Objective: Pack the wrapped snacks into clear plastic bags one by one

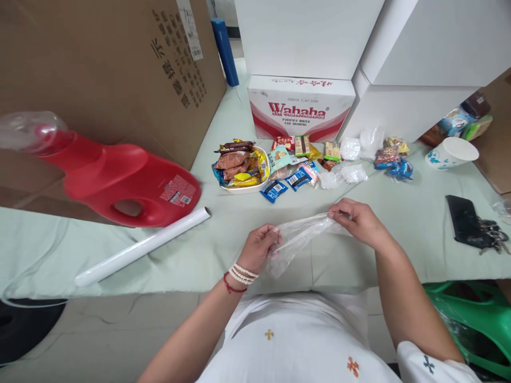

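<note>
Left fingers [273,232] and right fingers [339,210], pinched tight, grip a clear plastic bag [297,239] between them, apparently held apart to stretch it. Beyond the left fingers, a white bowl [244,190] seemingly keeps wrapped snacks [235,165] together; farther stands a Wahaha box [301,114].

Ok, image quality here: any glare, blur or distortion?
Head view throughout: soft, fairly even light; small glints on the clear plastic bag; large lettering on the Wahaha box legible, fine print on the red jug not; wide-angle stretching toward the edges.
</note>
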`<state>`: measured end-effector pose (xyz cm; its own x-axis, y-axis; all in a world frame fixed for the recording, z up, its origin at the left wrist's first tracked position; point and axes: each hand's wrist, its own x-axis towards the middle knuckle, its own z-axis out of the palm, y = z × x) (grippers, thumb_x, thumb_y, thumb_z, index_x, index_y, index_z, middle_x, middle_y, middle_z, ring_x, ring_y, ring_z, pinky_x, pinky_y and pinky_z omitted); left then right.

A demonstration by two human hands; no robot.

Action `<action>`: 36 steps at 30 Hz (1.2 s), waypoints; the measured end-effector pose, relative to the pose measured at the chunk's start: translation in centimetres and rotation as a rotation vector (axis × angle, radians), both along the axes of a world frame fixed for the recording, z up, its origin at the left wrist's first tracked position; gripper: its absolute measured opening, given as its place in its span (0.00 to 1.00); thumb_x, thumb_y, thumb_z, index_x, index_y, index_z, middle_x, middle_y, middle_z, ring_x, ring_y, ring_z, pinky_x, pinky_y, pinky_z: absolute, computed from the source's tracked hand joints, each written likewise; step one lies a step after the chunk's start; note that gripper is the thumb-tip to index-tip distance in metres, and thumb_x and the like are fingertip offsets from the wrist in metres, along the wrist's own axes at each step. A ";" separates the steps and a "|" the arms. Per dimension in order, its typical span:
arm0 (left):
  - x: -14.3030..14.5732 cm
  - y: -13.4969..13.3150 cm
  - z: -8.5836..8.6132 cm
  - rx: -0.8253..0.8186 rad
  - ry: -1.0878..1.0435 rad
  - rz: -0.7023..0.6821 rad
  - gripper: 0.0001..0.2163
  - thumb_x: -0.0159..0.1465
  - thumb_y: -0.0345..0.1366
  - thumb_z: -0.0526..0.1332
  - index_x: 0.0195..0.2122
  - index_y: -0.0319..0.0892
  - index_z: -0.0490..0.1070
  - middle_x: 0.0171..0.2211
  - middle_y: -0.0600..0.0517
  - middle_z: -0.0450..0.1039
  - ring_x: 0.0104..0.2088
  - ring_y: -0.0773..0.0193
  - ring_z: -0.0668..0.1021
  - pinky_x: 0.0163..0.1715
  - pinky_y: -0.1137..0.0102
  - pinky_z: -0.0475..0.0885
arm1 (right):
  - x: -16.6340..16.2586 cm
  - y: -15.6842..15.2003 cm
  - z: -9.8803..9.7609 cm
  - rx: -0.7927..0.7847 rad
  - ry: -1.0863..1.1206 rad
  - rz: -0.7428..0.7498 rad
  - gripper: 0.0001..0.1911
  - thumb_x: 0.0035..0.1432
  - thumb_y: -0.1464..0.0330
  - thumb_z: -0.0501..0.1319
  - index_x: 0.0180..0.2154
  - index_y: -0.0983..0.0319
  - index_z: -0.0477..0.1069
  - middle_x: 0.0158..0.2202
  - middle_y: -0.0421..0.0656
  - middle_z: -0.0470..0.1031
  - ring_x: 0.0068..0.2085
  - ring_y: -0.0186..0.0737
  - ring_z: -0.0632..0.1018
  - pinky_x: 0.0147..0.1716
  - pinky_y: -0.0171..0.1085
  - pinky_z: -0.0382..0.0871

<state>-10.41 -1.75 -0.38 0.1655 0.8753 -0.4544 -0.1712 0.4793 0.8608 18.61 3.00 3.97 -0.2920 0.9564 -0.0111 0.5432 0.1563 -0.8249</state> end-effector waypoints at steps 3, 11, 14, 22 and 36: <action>-0.1 -0.1 -0.4 -0.045 -0.068 0.003 0.24 0.51 0.55 0.73 0.33 0.40 0.72 0.26 0.54 0.75 0.17 0.73 0.69 0.15 0.75 0.62 | 0.0 0.3 -0.8 0.111 -0.098 -0.015 0.13 0.66 0.59 0.61 0.39 0.57 0.81 0.35 0.44 0.77 0.34 0.41 0.74 0.35 0.39 0.67; -0.2 -0.3 -2.0 -0.035 0.117 0.167 0.20 0.49 0.48 0.73 0.31 0.43 0.66 0.23 0.60 0.67 0.15 0.75 0.65 0.14 0.77 0.58 | -2.1 -1.0 -0.4 0.444 -0.245 -0.316 0.12 0.66 0.63 0.60 0.44 0.58 0.80 0.45 0.51 0.76 0.46 0.52 0.74 0.49 0.49 0.68; 0.1 -0.6 -1.9 0.067 0.201 0.161 0.17 0.51 0.44 0.72 0.32 0.43 0.67 0.27 0.60 0.66 0.19 0.74 0.65 0.17 0.76 0.61 | -5.4 -3.4 -0.4 0.067 0.066 -0.192 0.12 0.66 0.58 0.61 0.41 0.58 0.80 0.34 0.45 0.77 0.34 0.42 0.74 0.37 0.41 0.68; 0.4 -2.1 -1.5 0.242 0.345 -0.028 0.16 0.51 0.42 0.73 0.35 0.43 0.70 0.32 0.55 0.71 0.30 0.67 0.71 0.29 0.74 0.67 | -11.6 -5.1 -4.5 -0.748 0.630 -0.321 0.23 0.49 0.48 0.71 0.32 0.61 0.73 0.21 0.34 0.65 0.18 0.27 0.54 0.17 0.33 0.44; 0.3 -1.6 -1.5 0.121 0.202 0.096 0.15 0.59 0.49 0.64 0.26 0.41 0.72 0.23 0.55 0.70 0.25 0.68 0.68 0.26 0.73 0.63 | -9.9 -4.7 -2.5 -0.783 0.703 -0.270 0.21 0.45 0.55 0.74 0.30 0.60 0.69 0.20 0.30 0.59 0.18 0.24 0.53 0.17 0.31 0.39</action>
